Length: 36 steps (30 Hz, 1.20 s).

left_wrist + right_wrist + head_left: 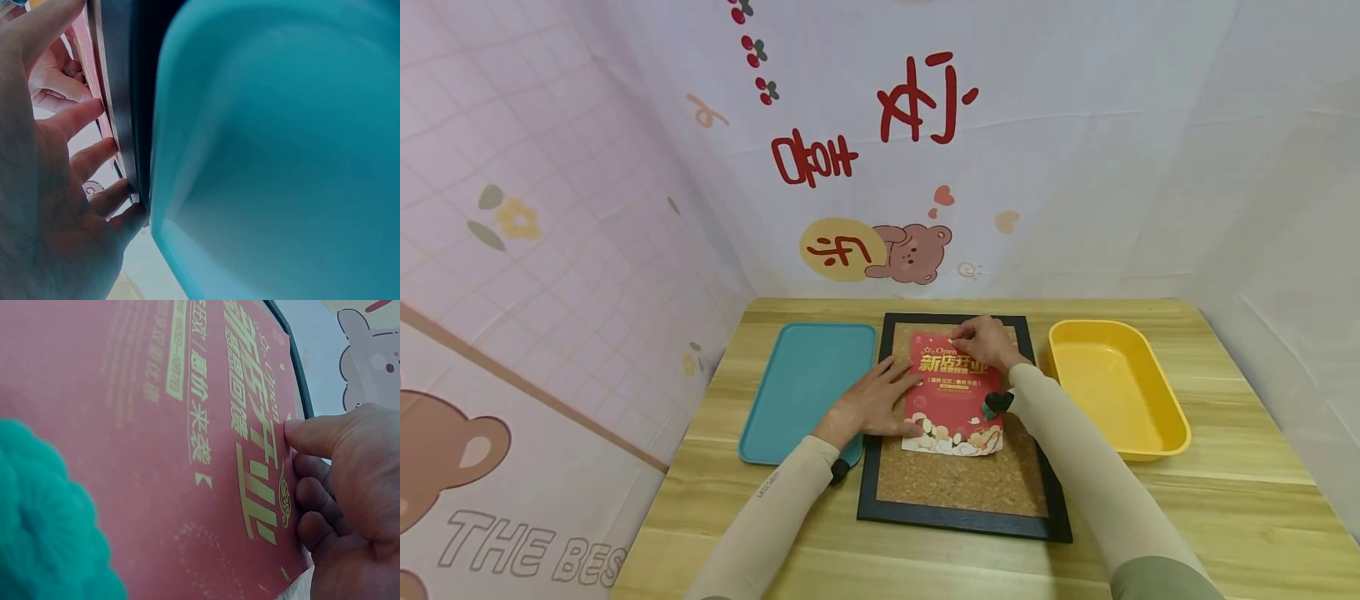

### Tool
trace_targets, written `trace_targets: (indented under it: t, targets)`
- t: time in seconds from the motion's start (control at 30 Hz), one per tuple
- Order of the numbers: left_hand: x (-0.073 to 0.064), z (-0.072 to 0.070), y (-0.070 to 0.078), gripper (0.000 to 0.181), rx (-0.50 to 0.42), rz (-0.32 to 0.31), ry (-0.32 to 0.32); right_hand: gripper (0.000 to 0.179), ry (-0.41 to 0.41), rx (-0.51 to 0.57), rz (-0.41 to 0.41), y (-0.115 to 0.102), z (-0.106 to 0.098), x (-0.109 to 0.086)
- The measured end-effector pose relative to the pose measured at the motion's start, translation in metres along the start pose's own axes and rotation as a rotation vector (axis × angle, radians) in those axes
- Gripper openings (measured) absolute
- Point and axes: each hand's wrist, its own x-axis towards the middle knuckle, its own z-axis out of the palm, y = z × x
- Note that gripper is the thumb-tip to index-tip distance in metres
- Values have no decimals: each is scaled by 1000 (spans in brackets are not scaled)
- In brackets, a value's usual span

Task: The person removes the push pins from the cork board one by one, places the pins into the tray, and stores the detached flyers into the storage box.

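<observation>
A red poster (pixel 951 387) with yellow lettering lies on a black-framed cork board (pixel 955 483). My left hand (pixel 876 400) rests with spread fingers over the board's left side and the poster's left edge. From the left wrist view, that hand's fingers (pixel 87 119) lie fairly straight along the dark frame (pixel 119 81). My right hand (pixel 988 342) pinches at the poster's top edge. In the right wrist view its thumb reaches the red paper (pixel 150 487) and the other fingers (pixel 315 497) are curled. Anything small between those fingertips is hidden.
A blue tray (pixel 808 375) lies left of the board, very close to its frame. To the right stands a yellow bin (pixel 1112 392). A teal textured thing (pixel 44 519) appears near the right wrist. Behind the wooden table (pixel 925 567) hangs a printed cloth (pixel 1037 167).
</observation>
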Motion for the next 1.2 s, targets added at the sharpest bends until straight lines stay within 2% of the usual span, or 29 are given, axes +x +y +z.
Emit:
trace_targets:
  t: [0.2, 0.33, 0.43, 0.47, 0.57, 0.73, 1.17, 1.2]
  targets:
    - [1, 2, -4, 105, -53, 4, -4, 19, 4, 5, 6, 0, 0, 1]
    - [9, 15, -16, 111, -132, 22, 25, 19, -3, 0, 22, -1, -1, 1]
    - [11, 17, -19, 115, -154, 28, 29, 20, -11, 0, 27, -2, -1, 1]
    - [11, 17, -19, 115, -141, 33, 33, 20, -10, 0, 27, -2, -1, 2]
    - [5, 6, -10, 111, -111, 24, 4, 19, -10, -1, 23, -2, -1, 2]
    - [0, -2, -1, 104, -28, 2, -15, 19, -7, -2, 18, -2, -1, 2]
    - [-2, -3, 1, 102, -29, -3, -12, 16, -12, -4, -2, -3, -4, 2]
    - [2, 5, -6, 106, -23, 10, 4, 16, -12, -4, -2, -3, -3, 2]
